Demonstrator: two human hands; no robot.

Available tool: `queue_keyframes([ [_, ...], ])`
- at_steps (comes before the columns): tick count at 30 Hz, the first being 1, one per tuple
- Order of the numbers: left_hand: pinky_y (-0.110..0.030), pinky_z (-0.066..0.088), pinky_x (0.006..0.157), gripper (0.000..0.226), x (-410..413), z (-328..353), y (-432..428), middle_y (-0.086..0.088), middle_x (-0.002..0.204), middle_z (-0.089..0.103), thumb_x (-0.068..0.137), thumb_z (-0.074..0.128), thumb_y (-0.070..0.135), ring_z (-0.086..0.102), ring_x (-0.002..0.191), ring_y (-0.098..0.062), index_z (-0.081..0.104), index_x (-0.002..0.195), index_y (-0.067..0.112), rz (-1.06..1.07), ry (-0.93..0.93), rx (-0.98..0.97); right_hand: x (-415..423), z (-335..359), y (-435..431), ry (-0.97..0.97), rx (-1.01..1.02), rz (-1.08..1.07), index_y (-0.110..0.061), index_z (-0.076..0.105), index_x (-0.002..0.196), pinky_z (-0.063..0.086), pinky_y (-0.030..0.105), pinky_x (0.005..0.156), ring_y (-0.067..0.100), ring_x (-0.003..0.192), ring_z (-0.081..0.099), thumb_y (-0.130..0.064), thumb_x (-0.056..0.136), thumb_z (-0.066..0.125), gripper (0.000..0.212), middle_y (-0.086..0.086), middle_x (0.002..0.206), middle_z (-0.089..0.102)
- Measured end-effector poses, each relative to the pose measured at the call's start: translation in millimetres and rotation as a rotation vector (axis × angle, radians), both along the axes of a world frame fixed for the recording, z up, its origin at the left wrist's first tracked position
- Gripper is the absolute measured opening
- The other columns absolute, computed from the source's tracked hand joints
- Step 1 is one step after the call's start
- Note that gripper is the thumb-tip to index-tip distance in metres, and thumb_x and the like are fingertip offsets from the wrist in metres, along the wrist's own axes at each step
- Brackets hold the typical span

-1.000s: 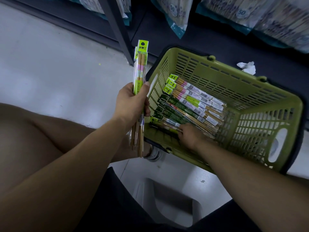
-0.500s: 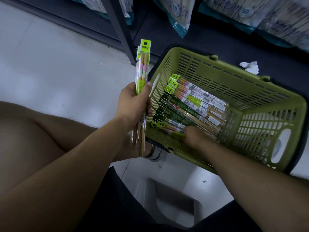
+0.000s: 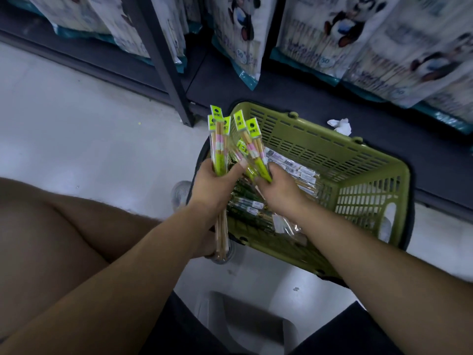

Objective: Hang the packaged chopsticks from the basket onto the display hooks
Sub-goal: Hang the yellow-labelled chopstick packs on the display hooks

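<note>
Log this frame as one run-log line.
stage: gathering packs | left hand: grips chopstick bundle, upright | right hand: grips second bundle over green basket | basket: loose packs inside

Pale floor (image 3: pixel 76 124), low dark shelf (image 3: pixel 384 139).
Green basket (image 3: pixel 358 160) sat where floor met shelf; crumpled white paper (image 3: pixel 340 125) lay on the shelf just behind it; a grey shoe (image 3: pixel 180 194) rested on the floor beside the basket.
</note>
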State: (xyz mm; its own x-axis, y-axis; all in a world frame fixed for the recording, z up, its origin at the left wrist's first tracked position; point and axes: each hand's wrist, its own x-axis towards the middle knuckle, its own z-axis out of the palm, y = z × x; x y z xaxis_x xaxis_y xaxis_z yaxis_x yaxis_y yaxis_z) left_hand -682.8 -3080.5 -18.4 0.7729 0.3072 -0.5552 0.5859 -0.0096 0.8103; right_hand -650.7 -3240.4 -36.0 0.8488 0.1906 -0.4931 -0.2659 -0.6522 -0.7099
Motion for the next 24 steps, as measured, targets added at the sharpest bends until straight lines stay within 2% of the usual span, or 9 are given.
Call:
queue_keyframes([
  [2,-0.026,0.054,0.063,0.053,-4,2,-9,0.009,0.083,0.07,0.081,0.084,0.05,0.066,0.069,-0.005,0.068,0.117,0.015,0.025,0.031,-0.13,-7,21,17,-0.04,0.093,-0.037,-0.036,0.052,0.093,0.042,0.014,0.053,-0.005,0.072,0.059,-0.031,0.104,0.054,0.012,-0.011,0.083,0.059],
  [4,-0.032,0.061,0.075,0.069,-4,6,-13,-0.005,0.102,0.078,0.075,0.085,0.055,0.076,0.09,-0.02,0.068,0.125,0.01,0.066,0.04,-0.329,-16,37,32,0.007,0.122,0.018,-0.025,0.05,0.122,0.057,0.035,0.077,0.015,0.094,0.067,-0.027,0.104,0.051,0.018,0.004,0.106,0.066],
  [6,-0.038,0.061,0.082,0.07,-3,10,-12,-0.012,0.109,0.078,0.075,0.082,0.056,0.077,0.101,-0.028,0.068,0.126,0.01,0.068,0.042,-0.46,-21,47,38,0.029,0.115,0.084,-0.018,0.039,0.142,0.054,0.049,0.095,0.028,0.113,0.062,-0.023,0.103,0.05,0.041,0.011,0.128,0.059],
  [9,-0.035,0.06,0.078,0.047,0,13,-9,-0.016,0.11,0.078,0.093,0.074,0.042,0.077,0.098,-0.028,0.069,0.125,0.007,0.06,0.008,-0.502,-15,48,34,-0.038,-0.048,0.206,-0.01,0.044,0.146,0.038,0.045,0.112,0.03,0.131,0.041,-0.021,0.1,0.05,0.048,0.013,0.133,0.043],
  [11,-0.034,0.059,0.071,0.042,1,14,-8,-0.016,0.104,0.077,0.098,0.07,0.038,0.076,0.086,-0.024,0.068,0.123,0.006,0.087,0.021,-0.424,-11,46,31,-0.057,-0.151,0.293,-0.01,0.053,0.138,0.034,0.04,0.111,0.03,0.129,0.036,-0.025,0.099,0.049,0.042,0.011,0.126,0.041],
  [14,-0.024,0.054,0.054,0.034,3,16,-7,-0.001,0.078,0.076,0.098,0.07,0.035,0.072,0.065,-0.013,0.07,0.115,0.005,0.073,-0.028,-0.3,-7,44,28,-0.023,-0.019,0.234,-0.011,0.066,0.116,0.038,0.037,0.103,0.024,0.118,0.044,-0.024,0.099,0.05,0.026,0.005,0.111,0.043],
  [18,-0.035,0.058,0.073,0.021,11,15,0,-0.002,0.093,0.075,0.097,0.071,0.029,0.073,0.085,-0.019,0.068,0.113,0.015,0.082,-0.126,-0.1,3,28,18,-0.101,0.207,-0.036,-0.028,0.069,0.084,0.044,0.018,0.072,0.0,0.083,0.06,-0.033,0.093,0.058,0.016,-0.014,0.087,0.063],
  [21,-0.037,0.054,0.074,0.026,16,11,11,0.006,0.086,0.071,0.096,0.072,0.031,0.067,0.079,-0.017,0.067,0.116,0.015,0.124,-0.122,-0.048,15,-3,-5,-0.085,0.075,-0.094,-0.034,0.069,0.095,0.046,0.016,0.075,-0.008,0.078,0.062,-0.023,0.097,0.063,0.013,-0.02,0.09,0.069],
  [24,-0.032,0.056,0.064,0.02,17,7,20,0.013,0.074,0.072,0.093,0.072,0.029,0.07,0.07,-0.012,0.068,0.11,0.019,0.124,-0.132,-0.06,25,-45,-38,-0.008,-0.283,0.035,-0.016,0.071,0.117,0.051,0.031,0.091,0.023,0.107,0.067,-0.022,0.097,0.064,0.022,0.005,0.119,0.072],
])
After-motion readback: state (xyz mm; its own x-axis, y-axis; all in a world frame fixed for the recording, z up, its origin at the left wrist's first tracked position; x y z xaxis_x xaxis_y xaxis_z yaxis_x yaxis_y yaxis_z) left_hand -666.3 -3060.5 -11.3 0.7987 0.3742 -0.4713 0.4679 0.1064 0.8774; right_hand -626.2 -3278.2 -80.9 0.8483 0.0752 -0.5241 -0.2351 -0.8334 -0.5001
